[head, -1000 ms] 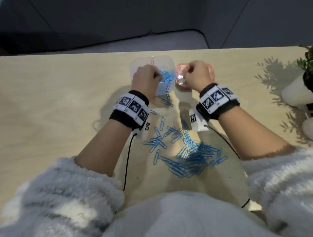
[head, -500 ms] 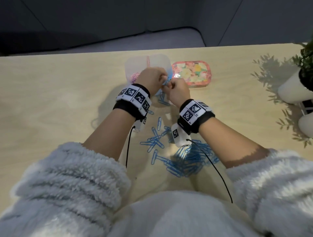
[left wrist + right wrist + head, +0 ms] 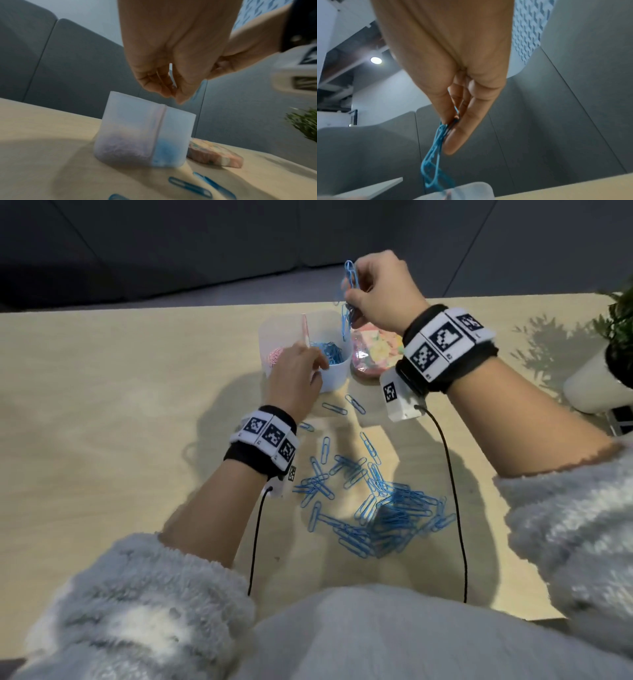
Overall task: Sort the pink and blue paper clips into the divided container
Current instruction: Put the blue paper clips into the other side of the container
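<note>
The translucent divided container [image 3: 334, 378] stands at the table's far middle, with pink clips [image 3: 275, 356] in its left half and blue clips [image 3: 331, 351] in its right half. My right hand [image 3: 350, 300] is raised above the right half and pinches a dangling bunch of blue clips [image 3: 350, 278]; the right wrist view shows that bunch [image 3: 433, 162] hanging from thumb and fingers [image 3: 450, 128] over the container rim [image 3: 471, 189]. My left hand [image 3: 296, 371] hovers over the container's near rim [image 3: 130, 128], its fingers [image 3: 173, 96] loosely curled with nothing seen in them. Several loose blue clips [image 3: 387, 518] lie near me.
A pink patterned tin [image 3: 373, 350] lies just right of the container, partly under my right wrist. A plant in a white pot [image 3: 596, 385] stands at the table's right edge. Scattered single clips [image 3: 188, 187] lie between the container and the pile. Black wrist cables trail toward me.
My right hand rose from beside the left hand at the container, lifting a bunch of blue clips above it. The left hand stayed at the container's near rim.
</note>
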A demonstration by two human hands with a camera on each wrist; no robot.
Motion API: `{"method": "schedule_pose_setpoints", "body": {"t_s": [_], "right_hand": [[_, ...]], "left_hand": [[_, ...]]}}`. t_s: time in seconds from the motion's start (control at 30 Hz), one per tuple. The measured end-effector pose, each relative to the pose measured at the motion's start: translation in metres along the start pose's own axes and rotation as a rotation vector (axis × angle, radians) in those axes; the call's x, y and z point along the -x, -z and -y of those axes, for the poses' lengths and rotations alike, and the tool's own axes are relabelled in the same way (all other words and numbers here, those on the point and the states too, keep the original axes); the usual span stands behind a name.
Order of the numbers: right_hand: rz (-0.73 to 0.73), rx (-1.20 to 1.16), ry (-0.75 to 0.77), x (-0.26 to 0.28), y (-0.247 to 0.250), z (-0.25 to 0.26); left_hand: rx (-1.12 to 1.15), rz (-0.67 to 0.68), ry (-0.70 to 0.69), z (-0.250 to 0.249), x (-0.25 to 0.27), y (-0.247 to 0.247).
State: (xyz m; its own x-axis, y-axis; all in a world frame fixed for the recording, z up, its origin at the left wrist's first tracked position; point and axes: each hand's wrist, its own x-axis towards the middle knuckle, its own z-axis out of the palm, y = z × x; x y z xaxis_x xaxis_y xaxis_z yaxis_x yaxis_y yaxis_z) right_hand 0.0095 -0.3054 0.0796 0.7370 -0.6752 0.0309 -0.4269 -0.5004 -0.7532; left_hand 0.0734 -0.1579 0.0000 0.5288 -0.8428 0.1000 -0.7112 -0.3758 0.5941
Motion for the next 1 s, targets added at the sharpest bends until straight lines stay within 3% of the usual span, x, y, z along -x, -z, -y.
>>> {"method": "schedule_pose_setpoints", "body": {"t_s": [0.1,0.27,0.43,0.6,0.77,1.0], "right_hand": [[0.021,0.024,-0.032,-0.005,-0.017,-0.009],[0.112,0.139,-0.090,-0.002,-0.034,-0.029],[-0.090,0.148,-0.217,0.020,-0.024,-0.048],[0.216,0.298,-0.317,0.058,-0.054,-0.095],[0.241,0.365,-0.149,0.071,-0.083,-0.093],[0.479,0.420,0.138,0.114,-0.098,-0.081]], "left_hand": [[-0.035,0.068,-0.034,0.006,0.025,-0.003],[-0.163,0.334,0.039,0.031,0.048,-0.015],[-0.167,0.397,0.069,0.045,0.051,-0.016],[-0.132,0.428,0.116,0.048,0.046,-0.016],[-0.101,0.383,0.134,0.041,0.054,-0.020],[-0.074,0.419,0.101,0.040,0.086,-0.024]]}}
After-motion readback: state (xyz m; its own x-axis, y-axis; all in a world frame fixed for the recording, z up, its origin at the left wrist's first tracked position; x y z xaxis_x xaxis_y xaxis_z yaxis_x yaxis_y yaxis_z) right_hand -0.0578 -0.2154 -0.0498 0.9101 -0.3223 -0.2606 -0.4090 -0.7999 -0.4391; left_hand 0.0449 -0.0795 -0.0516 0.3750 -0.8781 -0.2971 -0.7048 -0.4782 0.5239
